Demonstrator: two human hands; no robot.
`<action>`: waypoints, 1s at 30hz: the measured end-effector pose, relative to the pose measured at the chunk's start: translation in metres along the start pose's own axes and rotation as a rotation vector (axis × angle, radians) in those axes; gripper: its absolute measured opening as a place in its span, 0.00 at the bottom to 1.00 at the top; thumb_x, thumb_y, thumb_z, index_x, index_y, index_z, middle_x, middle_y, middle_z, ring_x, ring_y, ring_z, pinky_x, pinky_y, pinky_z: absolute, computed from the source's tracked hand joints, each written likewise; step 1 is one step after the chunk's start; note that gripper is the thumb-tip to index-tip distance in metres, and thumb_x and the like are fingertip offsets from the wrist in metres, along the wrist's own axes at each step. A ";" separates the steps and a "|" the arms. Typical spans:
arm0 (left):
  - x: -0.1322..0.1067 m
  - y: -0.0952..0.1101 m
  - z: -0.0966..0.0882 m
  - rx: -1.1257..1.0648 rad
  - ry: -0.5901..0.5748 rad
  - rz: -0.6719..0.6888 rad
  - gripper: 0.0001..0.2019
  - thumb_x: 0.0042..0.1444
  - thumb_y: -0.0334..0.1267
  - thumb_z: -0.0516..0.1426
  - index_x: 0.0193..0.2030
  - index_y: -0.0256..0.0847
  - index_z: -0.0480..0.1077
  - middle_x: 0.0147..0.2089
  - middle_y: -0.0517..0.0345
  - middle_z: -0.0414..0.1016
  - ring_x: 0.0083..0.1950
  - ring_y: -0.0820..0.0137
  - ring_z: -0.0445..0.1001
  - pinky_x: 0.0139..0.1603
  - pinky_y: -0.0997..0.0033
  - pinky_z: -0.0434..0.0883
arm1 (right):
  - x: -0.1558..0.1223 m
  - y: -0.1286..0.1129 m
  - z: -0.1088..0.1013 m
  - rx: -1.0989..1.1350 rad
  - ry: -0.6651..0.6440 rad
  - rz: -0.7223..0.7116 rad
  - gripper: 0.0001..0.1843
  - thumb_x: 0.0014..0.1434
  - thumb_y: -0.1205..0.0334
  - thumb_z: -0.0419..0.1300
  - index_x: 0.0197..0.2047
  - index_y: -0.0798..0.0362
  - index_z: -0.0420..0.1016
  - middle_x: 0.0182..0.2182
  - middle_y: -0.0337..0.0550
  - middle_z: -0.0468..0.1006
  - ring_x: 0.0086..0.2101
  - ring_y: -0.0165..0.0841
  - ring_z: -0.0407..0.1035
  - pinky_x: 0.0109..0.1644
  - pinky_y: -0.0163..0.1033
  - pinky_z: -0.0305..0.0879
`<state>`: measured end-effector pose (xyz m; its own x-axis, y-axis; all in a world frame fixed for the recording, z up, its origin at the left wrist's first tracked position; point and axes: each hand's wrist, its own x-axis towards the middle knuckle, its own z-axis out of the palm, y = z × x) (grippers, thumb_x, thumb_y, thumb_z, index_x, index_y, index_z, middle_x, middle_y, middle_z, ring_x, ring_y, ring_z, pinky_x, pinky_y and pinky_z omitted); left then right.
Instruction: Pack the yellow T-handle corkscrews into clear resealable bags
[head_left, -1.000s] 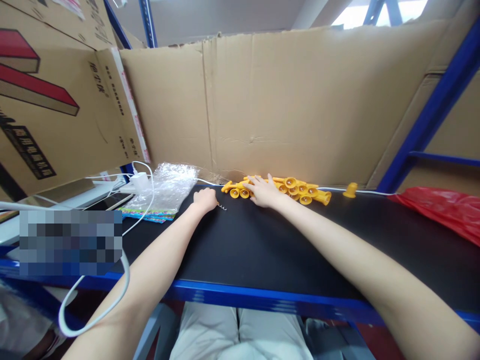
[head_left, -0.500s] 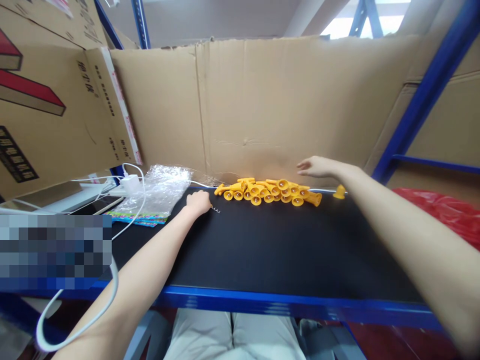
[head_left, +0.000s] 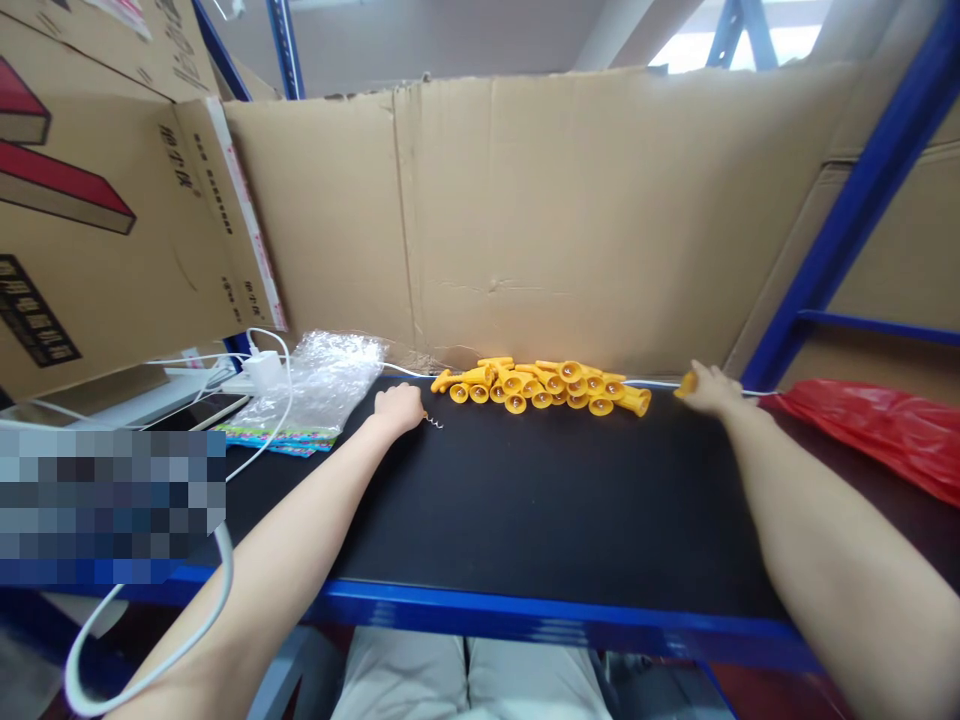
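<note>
My left hand [head_left: 400,405] is closed on the black tabletop, and a thin coiled wire [head_left: 435,423] sticks out from its fingers. A small orange bit shows at the fingertips; the rest of what it holds is hidden. At the right, my right hand [head_left: 711,388] is closed round a yellow bell-shaped plastic piece [head_left: 685,385], which sits partly behind the fingers. Between the hands lies a pile of yellow trumpet-shaped plastic pieces [head_left: 541,399], stacked on their sides, most with flared mouths towards me and something shiny inside.
A cardboard wall [head_left: 600,220] stands behind the black tabletop [head_left: 540,500]. To the left are a clear plastic bag [head_left: 322,370], a white charger [head_left: 264,368] with cables and a phone [head_left: 196,411]. A red plastic bag [head_left: 862,420] lies at the right. A blue beam [head_left: 562,612] edges the front.
My right hand has moved right and down from above the pile to the lone yellow bell-shaped piece and closed on it. My left hand stays where it was.
</note>
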<state>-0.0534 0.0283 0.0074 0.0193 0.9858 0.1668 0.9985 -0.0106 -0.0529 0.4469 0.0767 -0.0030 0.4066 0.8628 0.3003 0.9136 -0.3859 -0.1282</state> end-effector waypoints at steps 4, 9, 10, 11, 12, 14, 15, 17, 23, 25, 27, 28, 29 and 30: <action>-0.001 0.001 -0.001 -0.001 -0.002 -0.003 0.15 0.53 0.41 0.51 0.44 0.39 0.71 0.51 0.45 0.70 0.50 0.55 0.69 0.46 0.58 0.66 | -0.010 -0.002 0.010 0.090 -0.086 0.122 0.36 0.53 0.59 0.51 0.65 0.52 0.46 0.64 0.54 0.44 0.61 0.47 0.39 0.53 0.55 0.51; -0.001 0.001 0.000 -0.007 0.003 -0.003 0.15 0.53 0.40 0.51 0.44 0.38 0.71 0.51 0.45 0.69 0.51 0.54 0.69 0.47 0.57 0.66 | -0.015 -0.008 0.000 0.038 0.043 0.105 0.25 0.55 0.62 0.49 0.57 0.58 0.60 0.56 0.62 0.58 0.58 0.44 0.43 0.53 0.56 0.46; 0.000 0.001 0.000 -0.009 0.004 -0.002 0.15 0.53 0.39 0.51 0.44 0.38 0.71 0.51 0.45 0.69 0.51 0.54 0.69 0.47 0.57 0.66 | -0.016 -0.010 -0.003 0.003 0.066 0.095 0.23 0.56 0.63 0.47 0.55 0.59 0.63 0.54 0.63 0.60 0.58 0.44 0.43 0.54 0.56 0.45; 0.000 0.001 0.000 -0.010 0.003 0.000 0.15 0.52 0.39 0.51 0.44 0.38 0.71 0.51 0.45 0.70 0.51 0.54 0.69 0.47 0.57 0.66 | -0.017 -0.012 -0.007 -0.037 0.083 0.083 0.21 0.57 0.63 0.46 0.52 0.60 0.66 0.53 0.63 0.62 0.57 0.43 0.44 0.54 0.56 0.44; 0.000 0.001 0.000 -0.011 0.001 0.002 0.15 0.52 0.39 0.51 0.44 0.38 0.71 0.51 0.45 0.70 0.51 0.54 0.69 0.47 0.57 0.66 | -0.019 -0.014 -0.010 -0.077 0.092 0.072 0.20 0.58 0.64 0.45 0.49 0.61 0.69 0.51 0.63 0.64 0.57 0.43 0.45 0.55 0.56 0.42; -0.001 0.001 -0.001 -0.013 -0.002 0.005 0.15 0.52 0.38 0.51 0.44 0.38 0.71 0.51 0.45 0.70 0.51 0.54 0.69 0.47 0.57 0.66 | -0.022 -0.018 -0.015 -0.133 0.094 0.061 0.20 0.59 0.63 0.44 0.45 0.62 0.72 0.49 0.61 0.67 0.55 0.42 0.48 0.55 0.56 0.40; -0.001 0.001 -0.001 -0.012 -0.003 0.005 0.15 0.52 0.39 0.51 0.44 0.38 0.71 0.50 0.45 0.70 0.51 0.54 0.69 0.47 0.57 0.66 | -0.023 -0.020 -0.017 -0.145 0.094 0.066 0.20 0.60 0.62 0.44 0.44 0.62 0.73 0.48 0.61 0.68 0.54 0.43 0.50 0.55 0.56 0.40; -0.001 0.001 -0.002 -0.011 -0.003 0.003 0.15 0.53 0.39 0.51 0.44 0.38 0.71 0.50 0.45 0.70 0.51 0.54 0.69 0.47 0.57 0.66 | -0.026 -0.024 -0.020 -0.148 0.099 0.094 0.21 0.60 0.60 0.44 0.43 0.62 0.73 0.46 0.61 0.69 0.52 0.44 0.54 0.54 0.55 0.42; 0.000 0.000 -0.001 0.002 -0.007 0.019 0.15 0.54 0.39 0.49 0.44 0.38 0.71 0.50 0.44 0.70 0.51 0.54 0.68 0.47 0.56 0.66 | -0.044 -0.038 -0.028 -0.125 0.076 0.164 0.22 0.59 0.57 0.44 0.42 0.62 0.73 0.43 0.59 0.72 0.48 0.44 0.61 0.52 0.51 0.48; 0.001 -0.001 0.000 0.009 -0.005 0.018 0.15 0.54 0.38 0.49 0.44 0.38 0.71 0.50 0.45 0.70 0.51 0.55 0.68 0.47 0.56 0.66 | -0.052 -0.044 -0.032 -0.123 0.064 0.157 0.21 0.59 0.58 0.43 0.41 0.61 0.73 0.43 0.58 0.72 0.47 0.44 0.63 0.51 0.49 0.49; 0.001 0.000 0.001 0.016 -0.006 0.016 0.15 0.54 0.37 0.48 0.44 0.38 0.71 0.50 0.45 0.70 0.51 0.55 0.69 0.47 0.57 0.66 | -0.058 -0.052 -0.037 -0.136 0.042 0.140 0.19 0.58 0.60 0.44 0.41 0.61 0.73 0.43 0.57 0.73 0.46 0.43 0.64 0.51 0.48 0.49; 0.001 0.000 0.001 0.018 -0.008 0.013 0.15 0.55 0.37 0.47 0.44 0.38 0.71 0.50 0.45 0.70 0.51 0.55 0.69 0.46 0.58 0.66 | -0.061 -0.055 -0.040 -0.146 0.031 0.135 0.19 0.57 0.60 0.45 0.41 0.61 0.72 0.43 0.56 0.73 0.46 0.43 0.64 0.51 0.48 0.49; 0.001 0.000 0.001 0.019 -0.013 0.010 0.15 0.55 0.37 0.47 0.44 0.38 0.71 0.50 0.45 0.70 0.50 0.56 0.69 0.46 0.58 0.66 | -0.063 -0.059 -0.043 -0.156 0.022 0.131 0.18 0.57 0.60 0.46 0.41 0.60 0.72 0.43 0.56 0.73 0.46 0.42 0.64 0.51 0.49 0.49; 0.001 0.000 0.001 0.019 -0.019 0.005 0.15 0.55 0.37 0.47 0.44 0.38 0.71 0.50 0.45 0.70 0.50 0.56 0.69 0.46 0.59 0.67 | -0.064 -0.062 -0.046 -0.161 0.013 0.131 0.17 0.56 0.61 0.47 0.41 0.60 0.72 0.43 0.56 0.73 0.46 0.43 0.65 0.52 0.49 0.49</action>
<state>-0.0533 0.0296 0.0070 0.0231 0.9887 0.1481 0.9973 -0.0125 -0.0722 0.3640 0.0304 0.0296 0.5207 0.7980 0.3035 0.8399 -0.5426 -0.0142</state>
